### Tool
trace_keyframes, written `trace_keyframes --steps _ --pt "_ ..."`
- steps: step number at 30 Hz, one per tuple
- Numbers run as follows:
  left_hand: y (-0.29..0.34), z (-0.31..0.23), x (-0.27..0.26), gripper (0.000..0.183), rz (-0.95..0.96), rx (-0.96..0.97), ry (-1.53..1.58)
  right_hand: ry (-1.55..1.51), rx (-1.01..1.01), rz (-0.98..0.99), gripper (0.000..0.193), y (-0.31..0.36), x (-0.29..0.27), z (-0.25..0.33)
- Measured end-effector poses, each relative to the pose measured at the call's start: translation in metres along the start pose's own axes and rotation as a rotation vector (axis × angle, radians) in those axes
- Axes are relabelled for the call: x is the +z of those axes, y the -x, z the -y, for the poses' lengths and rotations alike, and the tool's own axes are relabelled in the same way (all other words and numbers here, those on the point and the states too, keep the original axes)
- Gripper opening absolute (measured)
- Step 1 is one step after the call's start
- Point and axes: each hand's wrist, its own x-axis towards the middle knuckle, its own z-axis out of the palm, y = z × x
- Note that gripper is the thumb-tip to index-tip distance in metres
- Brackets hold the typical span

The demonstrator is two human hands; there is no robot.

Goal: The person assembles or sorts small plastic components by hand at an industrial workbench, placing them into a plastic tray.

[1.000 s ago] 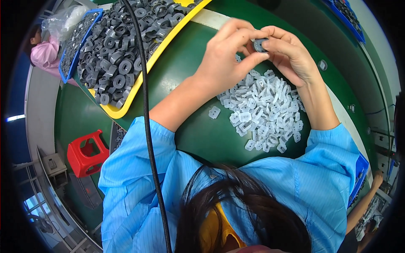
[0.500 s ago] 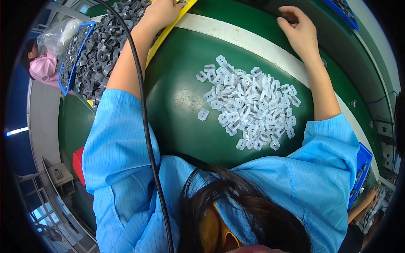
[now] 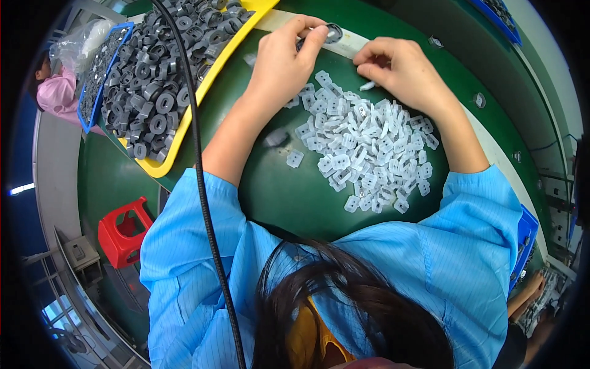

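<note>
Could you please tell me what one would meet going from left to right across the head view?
Another person's pink sleeve → left-side blue tray → yellow tray → left hand → gray ring at its fingertips → right hand → lower-right blue tray.

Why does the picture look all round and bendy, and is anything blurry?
In the head view, the rim is dark and the pale strip curves, as fisheye lenses bend straight edges; in that same head view, a grayish piece on the green table looks smeared, while the pile of whitish parts looks clearer.
</note>
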Motion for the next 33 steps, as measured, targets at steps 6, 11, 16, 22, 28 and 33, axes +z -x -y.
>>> trace_keyframes --steps 6,11,16,22,28,33 --pt "0.0 0.006 -0.003 0.029 0.263 -0.337 0.569 -0.058 -0.119 0.262 0.016 0.003 -0.022 -0.01" --pt "-0.005 0.012 -0.01 0.031 0.305 -0.406 0.853 0.037 0.183 -0.036 0.021 0.0 -0.009 -0.006" --pt "0.002 0.008 -0.009 0.041 0.252 -0.347 0.765 0.411 -0.084 -0.151 0.019 0.016 0.016 0.023" --pt "0.007 0.002 -0.001 0.044 0.29 -0.246 0.599 -0.407 0.174 -0.162 0.017 -0.003 0.001 0.009" --pt "0.012 -0.002 0.008 0.037 0.228 -0.127 0.543 -0.176 0.015 -0.415 0.017 -0.008 0.012 0.009" --pt "0.013 -0.005 0.01 0.035 0.228 -0.109 0.56 -0.318 0.053 -0.395 0.015 -0.007 0.015 0.001"
